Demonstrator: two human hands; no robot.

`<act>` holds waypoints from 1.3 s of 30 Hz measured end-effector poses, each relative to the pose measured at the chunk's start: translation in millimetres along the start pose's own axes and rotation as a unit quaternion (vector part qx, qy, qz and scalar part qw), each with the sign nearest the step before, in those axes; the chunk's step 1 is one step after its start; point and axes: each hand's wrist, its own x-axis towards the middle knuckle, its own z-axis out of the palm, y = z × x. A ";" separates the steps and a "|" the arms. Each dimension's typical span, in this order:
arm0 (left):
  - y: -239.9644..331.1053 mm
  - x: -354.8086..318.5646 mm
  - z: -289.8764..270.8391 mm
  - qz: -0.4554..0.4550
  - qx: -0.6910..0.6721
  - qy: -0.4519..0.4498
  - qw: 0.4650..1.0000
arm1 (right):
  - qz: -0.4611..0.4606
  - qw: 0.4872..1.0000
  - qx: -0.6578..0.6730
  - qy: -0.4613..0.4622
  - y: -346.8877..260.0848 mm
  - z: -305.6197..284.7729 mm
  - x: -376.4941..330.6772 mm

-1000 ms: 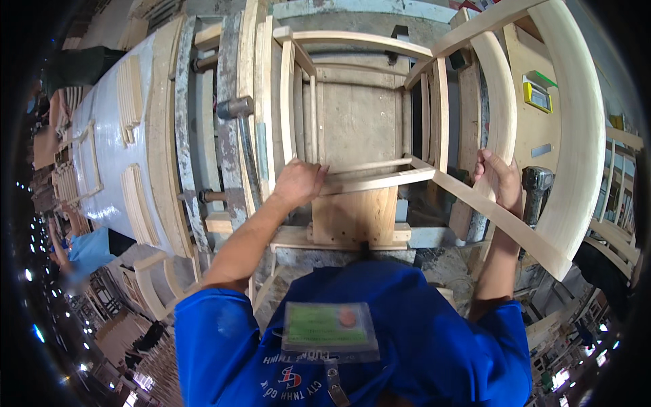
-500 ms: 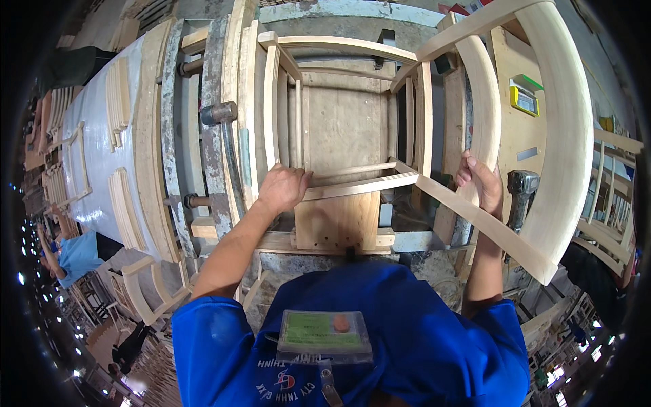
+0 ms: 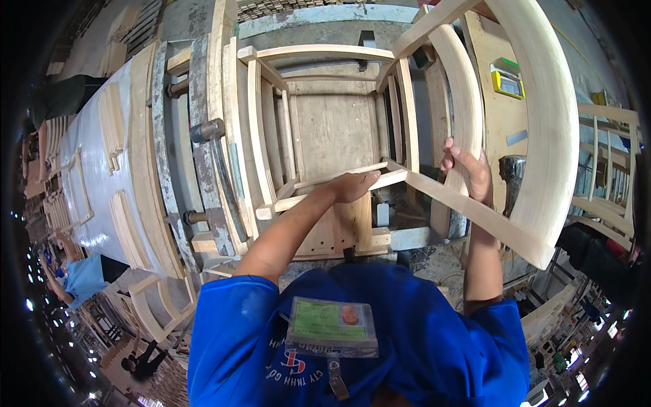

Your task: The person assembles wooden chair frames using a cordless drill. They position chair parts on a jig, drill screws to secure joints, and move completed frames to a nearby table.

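A pale, unfinished wooden chair frame [image 3: 255, 129] lies on its side on the bench in front of me. Its broad curved back piece [image 3: 546, 115] reaches out to the right, and a narrower curved slat [image 3: 464, 88] runs inside it. My left hand [image 3: 354, 187] is closed over the near rail [image 3: 390, 179], close to where it meets the back part; its fingertips are partly hidden. My right hand [image 3: 472, 169] grips the lower part of the narrower slat, with fingers on its left edge and thumb across it.
A hammer [image 3: 208, 130] lies on the metal clamp bars left of the chair. Wooden strips [image 3: 125, 224] are piled on a sheet-covered table further left. At right are a yellow-green case [image 3: 507, 83] and a dark power tool [image 3: 512, 178] beside the back piece. Other people work at far left.
My left hand has slid rightward along the near rail from its left corner, uncovering that corner. My right hand keeps its hold on the slat. The whole view has shifted slightly.
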 end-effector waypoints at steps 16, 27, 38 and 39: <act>19.1 -9.6 -13.4 -0.015 -0.017 -0.044 0.999 | 0.067 0.776 -0.565 0.273 4.9 -110.1 -121.4; 20.7 -10.3 -17.1 -0.005 -0.023 -0.050 0.998 | 0.142 0.596 -0.739 0.279 45.8 -117.3 -193.4; 21.8 -12.3 -20.8 -0.047 0.010 -0.083 0.995 | 0.039 0.572 -0.764 0.297 53.9 -118.3 -193.0; 23.7 -13.7 -21.2 -0.038 0.001 -0.072 0.997 | 0.022 0.564 -0.768 0.303 55.7 -119.6 -192.2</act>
